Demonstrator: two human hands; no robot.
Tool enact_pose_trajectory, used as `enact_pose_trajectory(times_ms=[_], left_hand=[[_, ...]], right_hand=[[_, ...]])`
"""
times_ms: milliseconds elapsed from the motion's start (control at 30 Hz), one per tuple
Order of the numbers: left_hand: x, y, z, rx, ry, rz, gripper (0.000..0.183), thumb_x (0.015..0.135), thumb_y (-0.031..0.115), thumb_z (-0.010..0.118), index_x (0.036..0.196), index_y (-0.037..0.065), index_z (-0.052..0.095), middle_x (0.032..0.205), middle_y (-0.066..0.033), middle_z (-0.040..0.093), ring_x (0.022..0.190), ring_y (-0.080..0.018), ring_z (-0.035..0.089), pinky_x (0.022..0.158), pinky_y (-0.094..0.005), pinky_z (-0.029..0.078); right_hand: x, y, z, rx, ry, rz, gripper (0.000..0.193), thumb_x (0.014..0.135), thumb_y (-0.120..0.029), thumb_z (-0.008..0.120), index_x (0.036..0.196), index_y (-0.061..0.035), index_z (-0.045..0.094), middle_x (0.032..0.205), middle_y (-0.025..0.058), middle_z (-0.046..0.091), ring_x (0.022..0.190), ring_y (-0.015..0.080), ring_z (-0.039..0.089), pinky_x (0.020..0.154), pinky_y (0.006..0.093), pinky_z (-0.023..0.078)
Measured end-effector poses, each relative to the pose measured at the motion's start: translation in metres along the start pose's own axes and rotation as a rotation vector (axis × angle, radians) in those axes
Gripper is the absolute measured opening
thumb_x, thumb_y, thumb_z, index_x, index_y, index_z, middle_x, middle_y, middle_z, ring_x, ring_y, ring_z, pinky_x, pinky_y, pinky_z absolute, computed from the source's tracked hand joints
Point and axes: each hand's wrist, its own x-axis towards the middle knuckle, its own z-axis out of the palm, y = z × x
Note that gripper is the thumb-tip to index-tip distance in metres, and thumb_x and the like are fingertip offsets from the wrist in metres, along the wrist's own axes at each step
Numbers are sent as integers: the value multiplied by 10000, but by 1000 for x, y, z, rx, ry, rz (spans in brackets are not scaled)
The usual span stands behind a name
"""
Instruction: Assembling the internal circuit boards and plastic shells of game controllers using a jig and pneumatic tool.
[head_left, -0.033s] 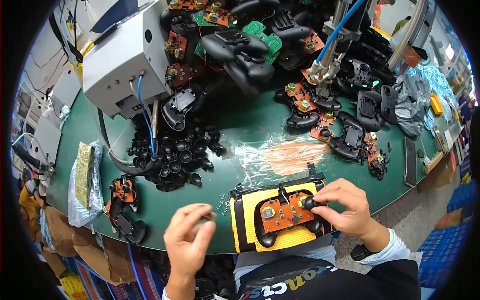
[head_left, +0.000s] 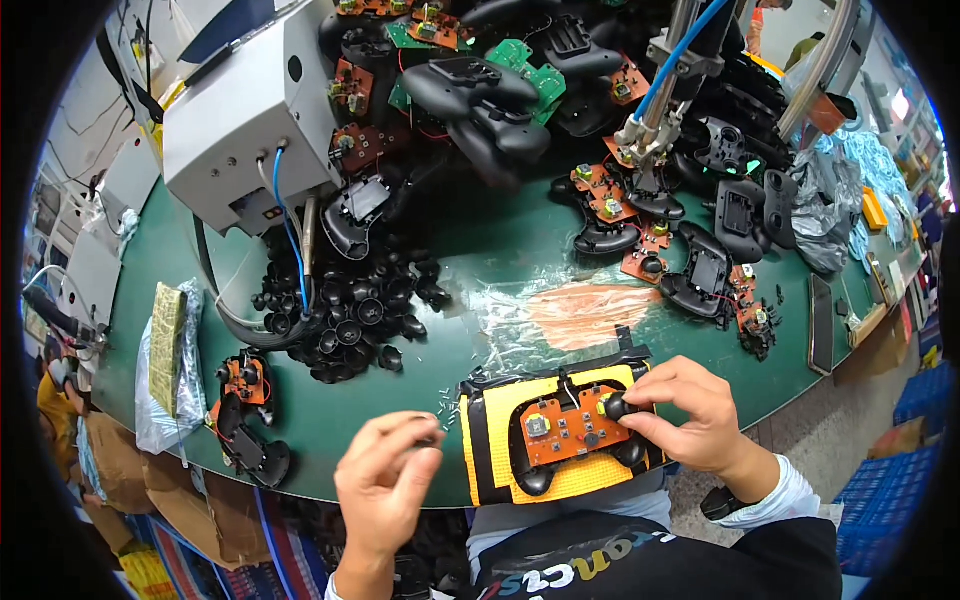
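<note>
An orange circuit board [head_left: 572, 428] sits in a black game controller shell [head_left: 535, 480], which lies on a yellow pad with black edging [head_left: 488, 450]. My right hand [head_left: 690, 412] pinches a black thumbstick cap [head_left: 616, 406] between thumb and fingers, at the joystick module on the board's right side. The board's left joystick module [head_left: 538, 426] is uncapped. Left of the pad, my left hand [head_left: 388, 478] hovers over the table edge, fingers curled and thumb drawn close. Something small and dark shows between its fingertips, mostly hidden.
A heap of black thumbstick caps [head_left: 350, 320] lies under a grey machine [head_left: 250, 120]. Small pins [head_left: 446, 408] are scattered beside the pad. Controller shells [head_left: 470, 95] and orange boards pile up at the back. A metal machine head [head_left: 655, 130] stands back right; a phone [head_left: 820, 325] lies at right.
My left hand has shifted slightly right, toward the pad, and a little down. My right hand stays at the joystick with the thumbstick cap.
</note>
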Motion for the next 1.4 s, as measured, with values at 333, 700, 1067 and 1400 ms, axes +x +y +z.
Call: enact_pose_trajectory(times_ms=[333,700,1067,1400], left_hand=[[8,4,43,-193,-73,-88,269,825,-143,614,1087,-98,661,1175,-177,602,1057,-243,629,908,-326,515],[13,-6,63,372,-149,168,282,677,83,832,949,69,760,906,-39,672,858,-199,602,826,-323,433],[16,-6,62,432,-130,210,280,648,84,853,910,86,755,883,-31,659,820,-204,561,746,-324,427],[18,-7,66,420,-154,226,262,680,122,835,928,92,755,838,-21,614,781,-208,542,708,-331,423]], right_hand=[[12,-1,-2,-41,-186,66,232,710,-1,780,930,-47,723,894,79,681,793,234,658,695,331,531],[16,0,-5,-40,-238,29,261,713,-2,769,965,-57,728,941,78,693,813,241,664,721,335,527],[16,0,-6,-36,-249,29,242,715,-7,772,947,-55,724,944,73,677,804,238,655,708,332,531],[19,-2,-8,-15,-274,73,253,725,-11,776,970,-48,730,944,80,645,776,209,648,665,302,544]])
